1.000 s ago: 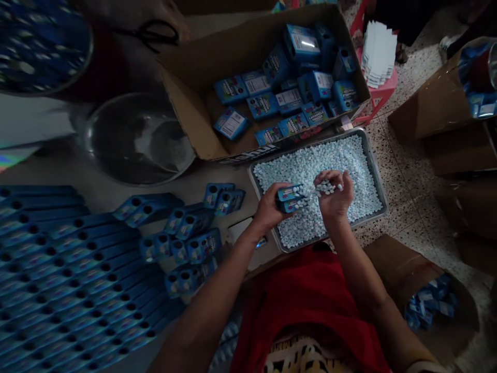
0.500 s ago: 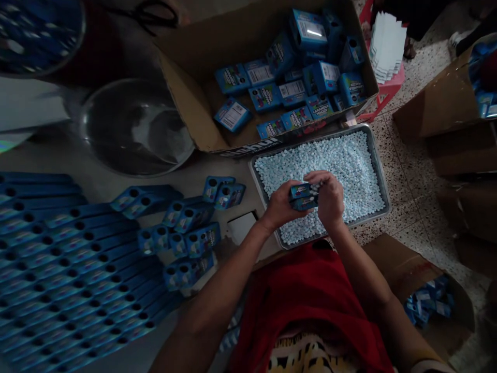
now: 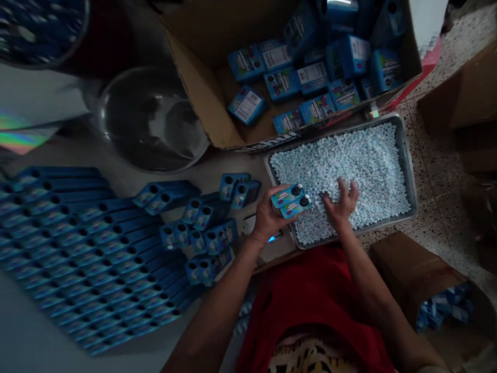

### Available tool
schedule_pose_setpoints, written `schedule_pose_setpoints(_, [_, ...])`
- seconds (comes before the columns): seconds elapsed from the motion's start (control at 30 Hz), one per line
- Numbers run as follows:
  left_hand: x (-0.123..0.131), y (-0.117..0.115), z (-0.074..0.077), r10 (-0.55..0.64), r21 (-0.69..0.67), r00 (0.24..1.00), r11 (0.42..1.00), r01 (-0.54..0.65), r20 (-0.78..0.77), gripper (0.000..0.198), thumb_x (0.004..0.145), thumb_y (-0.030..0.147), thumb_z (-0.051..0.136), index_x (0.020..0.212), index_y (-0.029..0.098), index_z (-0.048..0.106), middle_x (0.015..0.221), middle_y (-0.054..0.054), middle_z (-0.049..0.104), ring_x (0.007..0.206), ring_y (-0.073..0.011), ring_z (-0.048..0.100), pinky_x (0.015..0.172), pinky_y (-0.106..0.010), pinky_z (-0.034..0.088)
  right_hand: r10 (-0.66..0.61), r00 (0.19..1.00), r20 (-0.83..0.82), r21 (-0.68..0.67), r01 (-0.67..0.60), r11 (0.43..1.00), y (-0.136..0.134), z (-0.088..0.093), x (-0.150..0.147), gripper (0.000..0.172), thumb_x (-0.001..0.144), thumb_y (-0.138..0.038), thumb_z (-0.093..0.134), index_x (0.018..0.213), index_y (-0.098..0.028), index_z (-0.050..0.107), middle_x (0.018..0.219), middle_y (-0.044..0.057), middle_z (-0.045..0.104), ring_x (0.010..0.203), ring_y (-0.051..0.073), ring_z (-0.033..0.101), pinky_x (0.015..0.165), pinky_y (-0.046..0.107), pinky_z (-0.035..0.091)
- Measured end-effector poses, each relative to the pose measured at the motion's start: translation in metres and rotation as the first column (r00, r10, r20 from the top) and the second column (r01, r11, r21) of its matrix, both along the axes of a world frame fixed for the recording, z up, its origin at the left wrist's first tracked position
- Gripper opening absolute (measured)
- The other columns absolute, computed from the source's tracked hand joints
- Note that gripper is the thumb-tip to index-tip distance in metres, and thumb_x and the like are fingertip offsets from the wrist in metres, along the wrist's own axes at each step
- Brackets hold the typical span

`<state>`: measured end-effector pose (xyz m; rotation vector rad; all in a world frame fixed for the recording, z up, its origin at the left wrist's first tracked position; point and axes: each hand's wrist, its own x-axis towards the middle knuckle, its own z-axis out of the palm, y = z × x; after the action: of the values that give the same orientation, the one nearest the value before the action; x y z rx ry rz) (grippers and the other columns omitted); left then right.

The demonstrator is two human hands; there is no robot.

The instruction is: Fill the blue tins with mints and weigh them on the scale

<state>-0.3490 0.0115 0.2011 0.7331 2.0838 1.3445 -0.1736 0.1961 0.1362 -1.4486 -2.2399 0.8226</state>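
Observation:
My left hand (image 3: 269, 215) grips a small blue candy box (image 3: 291, 200) with two round holes in its face, held over the near left corner of a metal tray (image 3: 408, 155). The tray is heaped with small pale blue candies (image 3: 349, 155). My right hand (image 3: 341, 203) rests palm down on the candies just right of the box, fingers spread and dug into the pile.
A cardboard carton (image 3: 194, 98) behind the tray holds several filled blue boxes (image 3: 310, 77). Rows of flat blue boxes (image 3: 77, 243) cover the table at left. A round metal bowl (image 3: 151, 122) stands behind them. More cartons (image 3: 411, 264) sit on the speckled floor at right.
My right hand left the box and dropped onto the candy pile, fingers spreading. My left hand moved the box slightly left and turned its holed face up. The view shifted right.

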Motion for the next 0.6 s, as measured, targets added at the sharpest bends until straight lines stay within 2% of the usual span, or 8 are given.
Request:
schedule_pose_setpoints(0.1, [-0.003, -0.001, -0.003, -0.088, 0.069, 0.995, 0.994, 0.090, -0.036, 0.074, 0.072, 0.043, 0.097, 0.136, 0.030, 0.062, 0.140, -0.010, 0.074, 0.131, -0.0360, 0.072, 0.114, -0.056, 0.059, -0.161, 0.973, -0.167, -0.125, 0.142, 0.982, 0.030, -0.003, -0.025, 0.052, 0.070, -0.046, 0.085, 0.114, -0.022, 0.072, 0.123, 0.014, 0.070, 0.125, 0.035, 0.062, 0.117, 0.058, 0.048])
schedule_pose_setpoints(0.17, [-0.006, 0.003, -0.001, -0.138, 0.061, 0.986, 0.988, 0.144, -0.096, 0.071, 0.074, 0.040, 0.096, 0.136, 0.028, 0.062, 0.139, -0.011, 0.073, 0.129, -0.0351, 0.072, 0.112, -0.054, 0.059, -0.369, 0.869, -0.331, -0.396, 0.227, 0.890, 0.043, 0.011, -0.033, 0.046, 0.068, -0.045, 0.085, 0.105, -0.023, 0.069, 0.105, 0.007, 0.072, 0.105, 0.029, 0.066, 0.105, 0.051, 0.056])
schedule_pose_setpoints(0.2, [-0.007, 0.007, 0.001, -0.149, 0.039, 0.979, 0.987, 0.156, -0.142, 0.069, 0.075, 0.037, 0.095, 0.135, 0.026, 0.063, 0.137, -0.011, 0.073, 0.127, -0.0349, 0.072, 0.110, -0.053, 0.059, -0.464, 0.793, -0.395, -0.560, 0.193, 0.806, 0.045, 0.022, -0.036, 0.044, 0.068, -0.045, 0.085, 0.102, -0.024, 0.068, 0.099, 0.004, 0.072, 0.096, 0.025, 0.066, 0.098, 0.046, 0.058])
schedule_pose_setpoints(0.27, [-0.007, 0.015, 0.006, -0.169, -0.025, 0.958, 0.985, 0.168, -0.232, 0.065, 0.073, 0.030, 0.093, 0.130, 0.023, 0.064, 0.129, -0.010, 0.075, 0.119, -0.0342, 0.073, 0.105, -0.051, 0.060, -0.588, 0.654, -0.476, -0.799, -0.041, 0.601, 0.038, 0.049, -0.041, 0.038, 0.071, -0.045, 0.085, 0.099, -0.025, 0.068, 0.095, 0.002, 0.073, 0.088, 0.022, 0.067, 0.086, 0.039, 0.060])
schedule_pose_setpoints(0.33, [-0.004, 0.023, 0.012, -0.206, -0.088, 0.937, 0.978, 0.188, -0.283, 0.062, 0.069, 0.025, 0.092, 0.125, 0.023, 0.065, 0.120, -0.008, 0.075, 0.113, -0.0334, 0.073, 0.100, -0.048, 0.059, -0.633, 0.554, -0.540, -0.838, -0.287, 0.464, 0.022, 0.079, -0.047, 0.032, 0.076, -0.051, 0.083, 0.092, -0.026, 0.069, 0.095, 0.002, 0.074, 0.088, 0.022, 0.070, 0.084, 0.039, 0.060])
schedule_pose_setpoints(0.4, [0.001, 0.031, 0.019, -0.212, -0.136, 0.932, 0.974, 0.179, -0.293, 0.061, 0.067, 0.024, 0.093, 0.122, 0.022, 0.065, 0.115, -0.007, 0.075, 0.109, -0.0328, 0.073, 0.096, -0.046, 0.059, -0.603, 0.487, -0.632, -0.775, -0.386, 0.500, 0.005, 0.104, -0.054, 0.031, 0.084, -0.056, 0.077, 0.084, -0.027, 0.068, 0.094, 0.003, 0.074, 0.092, 0.024, 0.071, 0.091, 0.041, 0.060])
schedule_pose_setpoints(0.5, [0.009, 0.040, 0.028, -0.225, -0.167, 0.933, 0.969, 0.183, -0.282, 0.065, 0.065, 0.024, 0.094, 0.122, 0.022, 0.065, 0.114, -0.008, 0.074, 0.108, -0.0334, 0.072, 0.094, -0.045, 0.059, -0.422, 0.484, -0.766, -0.603, -0.314, 0.733, -0.010, 0.130, -0.063, 0.038, 0.093, -0.060, 0.065, 0.074, -0.027, 0.068, 0.090, 0.004, 0.072, 0.097, 0.024, 0.070, 0.102, 0.044, 0.055])
schedule_pose_setpoints(0.6, [0.014, 0.044, 0.034, -0.318, -0.159, 0.916, 0.945, 0.286, -0.243, 0.068, 0.060, 0.019, 0.094, 0.123, 0.022, 0.066, 0.115, -0.006, 0.075, 0.108, -0.0334, 0.073, 0.095, -0.046, 0.060, -0.282, 0.552, -0.785, -0.461, -0.216, 0.861, -0.014, 0.144, -0.069, 0.045, 0.100, -0.059, 0.056, 0.069, -0.028, 0.067, 0.086, 0.004, 0.071, 0.093, 0.023, 0.068, 0.099, 0.043, 0.053])
